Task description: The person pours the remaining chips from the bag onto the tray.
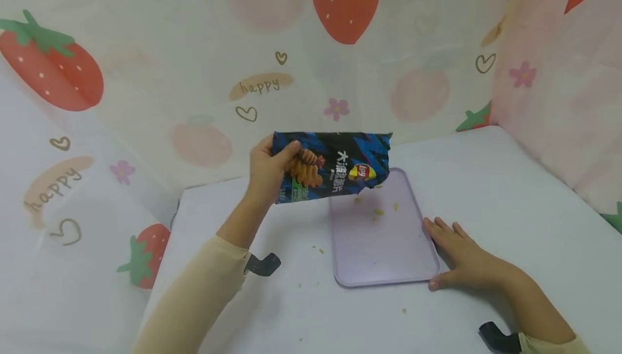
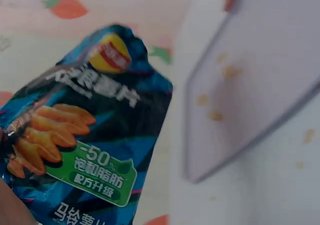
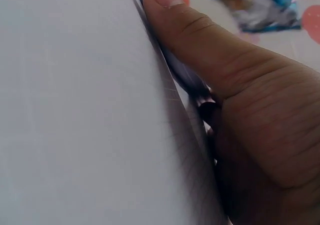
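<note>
In the head view my left hand [image 1: 266,176] grips the bottom end of a blue and black Lay's potato chip bag [image 1: 335,165], thumb across its front. The bag is held sideways above the far part of a pale purple tray [image 1: 384,251], its torn-looking end pointing right. A few chip crumbs [image 1: 379,211] lie on the tray. My right hand [image 1: 468,259] rests at the tray's right edge with its fingers extended. In the right wrist view the thumb [image 3: 200,35] lies along the tray's edge; the other fingers are mostly hidden there.
Small crumbs [image 1: 318,250] are scattered on the white table [image 1: 291,311] left of the tray and in front of it. A strawberry-printed sheet [image 1: 204,73] hangs behind the table and along its sides. Dark curved pieces [image 1: 263,264] stick out at both sleeve cuffs.
</note>
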`<state>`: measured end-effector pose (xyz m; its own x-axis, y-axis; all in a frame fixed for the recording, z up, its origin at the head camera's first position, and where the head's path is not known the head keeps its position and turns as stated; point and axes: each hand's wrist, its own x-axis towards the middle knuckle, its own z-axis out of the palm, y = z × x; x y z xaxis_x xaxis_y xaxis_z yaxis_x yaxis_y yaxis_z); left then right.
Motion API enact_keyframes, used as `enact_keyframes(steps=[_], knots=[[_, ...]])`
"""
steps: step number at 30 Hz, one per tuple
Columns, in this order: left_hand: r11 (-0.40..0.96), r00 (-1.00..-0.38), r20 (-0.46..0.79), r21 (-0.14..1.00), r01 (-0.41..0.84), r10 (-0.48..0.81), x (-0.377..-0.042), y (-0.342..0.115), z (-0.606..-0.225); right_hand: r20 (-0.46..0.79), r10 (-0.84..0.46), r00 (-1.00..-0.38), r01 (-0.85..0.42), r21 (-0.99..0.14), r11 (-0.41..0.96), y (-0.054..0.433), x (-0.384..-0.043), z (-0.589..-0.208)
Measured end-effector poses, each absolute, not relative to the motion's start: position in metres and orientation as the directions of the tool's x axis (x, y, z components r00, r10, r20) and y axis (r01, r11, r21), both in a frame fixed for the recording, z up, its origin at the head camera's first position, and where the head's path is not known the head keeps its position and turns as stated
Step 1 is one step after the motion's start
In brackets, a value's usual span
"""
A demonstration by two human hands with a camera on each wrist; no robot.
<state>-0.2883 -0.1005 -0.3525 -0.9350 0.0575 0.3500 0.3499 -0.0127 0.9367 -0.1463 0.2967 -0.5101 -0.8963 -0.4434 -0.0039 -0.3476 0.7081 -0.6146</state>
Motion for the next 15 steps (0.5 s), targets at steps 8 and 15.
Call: enact_keyframes(steps=[8, 15], knots=[[0.006, -0.953, 0.271, 0.962, 0.275, 0.137, -0.279, -0.087, -0.36, -0.003, -0.44, -0.898, -0.348, -0.607, 0.714, 0.301, -0.146, -0.511], [-0.004, -0.933, 0.352, 0.936, 0.353, 0.077, -0.274, -0.09, -0.333, -0.034, -0.433, -0.901, -0.321, -0.619, 0.717, 0.3, -0.146, -0.509]])
